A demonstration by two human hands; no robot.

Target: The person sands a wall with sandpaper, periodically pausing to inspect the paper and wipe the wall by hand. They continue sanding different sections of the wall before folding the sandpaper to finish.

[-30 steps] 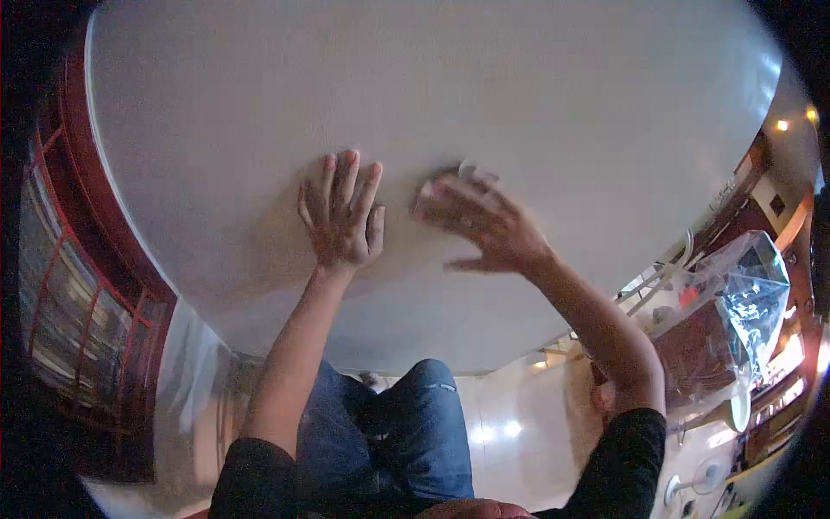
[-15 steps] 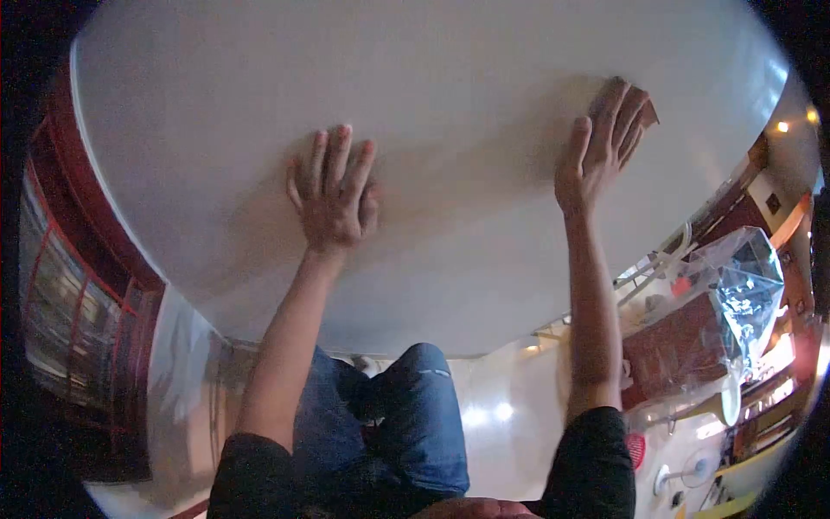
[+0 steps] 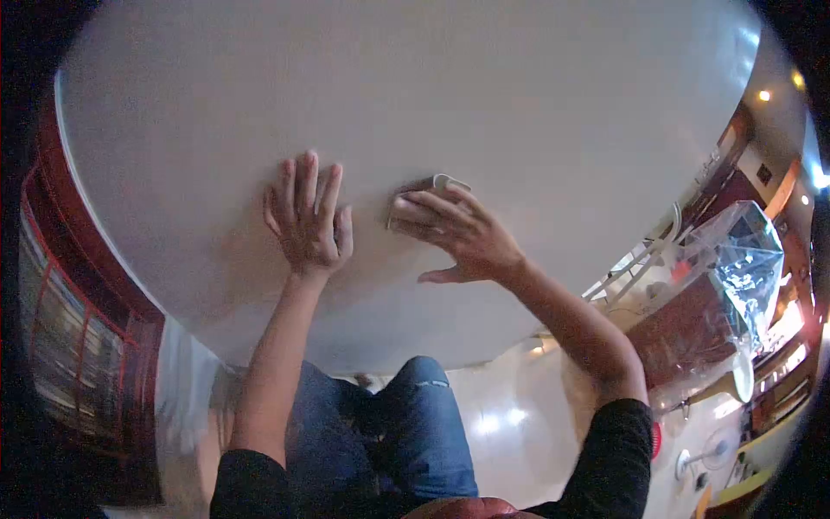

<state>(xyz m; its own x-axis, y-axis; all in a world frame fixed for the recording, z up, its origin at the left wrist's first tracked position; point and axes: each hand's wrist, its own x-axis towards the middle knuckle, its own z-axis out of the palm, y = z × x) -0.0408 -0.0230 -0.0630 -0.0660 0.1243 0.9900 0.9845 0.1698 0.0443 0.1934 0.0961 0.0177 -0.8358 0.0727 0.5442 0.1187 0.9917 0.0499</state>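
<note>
Flat against a broad pale surface point(image 3: 519, 104), my left hand point(image 3: 309, 221) rests with its fingers spread and nothing in it. To its right, my right hand point(image 3: 458, 229) presses a folded sheet point(image 3: 450, 182) to the same surface. The sheet looks brownish with a pale curled edge and shows past the fingertips; much of it is hidden under the fingers. The right thumb sticks out to the side, away from the sheet.
A window with red bars point(image 3: 82, 346) stands on the left. At the right are clear plastic wrapping point(image 3: 743, 268) around a dark red item, white tubing point(image 3: 644, 255) and a white fan point(image 3: 700, 458). My jeans-clad legs point(image 3: 424, 424) are below.
My right hand has swept left with the sheet, from the far right to near my left hand, and its fingers now point left. My left hand appears slightly lower and further left.
</note>
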